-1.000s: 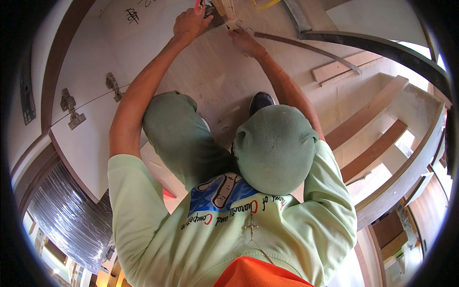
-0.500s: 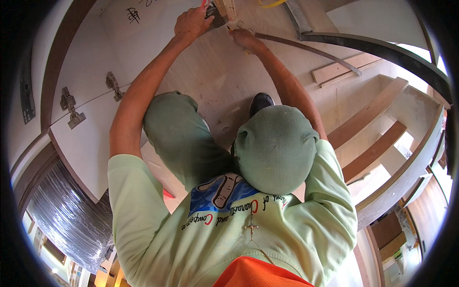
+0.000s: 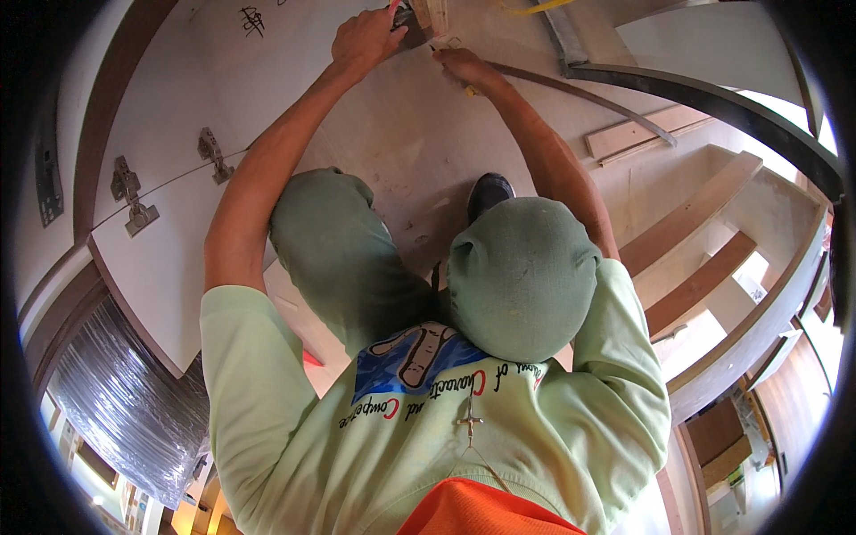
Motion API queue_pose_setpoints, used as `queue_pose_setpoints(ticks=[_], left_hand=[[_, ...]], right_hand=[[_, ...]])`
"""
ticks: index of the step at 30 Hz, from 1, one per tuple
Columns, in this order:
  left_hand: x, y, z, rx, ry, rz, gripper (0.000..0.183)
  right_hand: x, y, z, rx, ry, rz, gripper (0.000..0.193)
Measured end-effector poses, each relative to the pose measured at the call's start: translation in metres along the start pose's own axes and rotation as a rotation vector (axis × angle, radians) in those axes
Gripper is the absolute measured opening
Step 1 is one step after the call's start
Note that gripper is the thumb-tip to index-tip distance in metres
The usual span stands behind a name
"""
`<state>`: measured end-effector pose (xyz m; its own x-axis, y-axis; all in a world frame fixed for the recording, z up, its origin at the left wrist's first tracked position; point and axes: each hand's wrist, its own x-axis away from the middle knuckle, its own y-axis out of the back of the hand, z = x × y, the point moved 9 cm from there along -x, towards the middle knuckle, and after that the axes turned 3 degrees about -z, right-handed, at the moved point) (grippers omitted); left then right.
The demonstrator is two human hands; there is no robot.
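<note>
At the top edge, my left hand is closed at a dark object beside a short wooden block. A thin pinkish-red piece shows above its fingers; what exactly the hand holds is hard to make out. Just to the right, my right hand is closed around a slim tool. Its dark tip points toward the block, and a yellow bit of it shows below the fingers. Both hands are low over a pale wooden board surface, in front of my bent knees.
A long thin strip runs right from beside my right hand. Flat wooden pieces lie farther right, near a slatted wooden frame. At left is a white panel with metal hinges. Plastic-wrapped material stands at lower left.
My right hand has shifted slightly, and the yellow bit of its tool shows more clearly below the fingers. My left hand stays at the dark object.
</note>
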<state>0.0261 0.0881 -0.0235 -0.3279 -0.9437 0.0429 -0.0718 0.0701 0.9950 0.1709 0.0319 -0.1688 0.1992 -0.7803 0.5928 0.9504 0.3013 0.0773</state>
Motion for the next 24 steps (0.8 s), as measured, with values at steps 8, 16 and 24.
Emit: queue_pose_setpoints(ticks=[8, 16, 24], left_hand=[[0.0006, -0.0036, 0.0016, 0.012, 0.043, 0.071, 0.041], [0.0021, 0.0001, -0.0013, -0.050, 0.001, -0.007, 0.043], [0.0030, 0.0028, -0.0030, 0.008, 0.033, 0.060, 0.043]], right_hand=[[0.0128, 0.0000, -0.0002, -0.202, -0.210, 0.065, 0.026], [0.0114, -0.0005, 0.0014, -0.158, -0.132, 0.098, 0.030], [0.0102, -0.0008, -0.0032, -0.065, -0.142, 0.057, 0.034]])
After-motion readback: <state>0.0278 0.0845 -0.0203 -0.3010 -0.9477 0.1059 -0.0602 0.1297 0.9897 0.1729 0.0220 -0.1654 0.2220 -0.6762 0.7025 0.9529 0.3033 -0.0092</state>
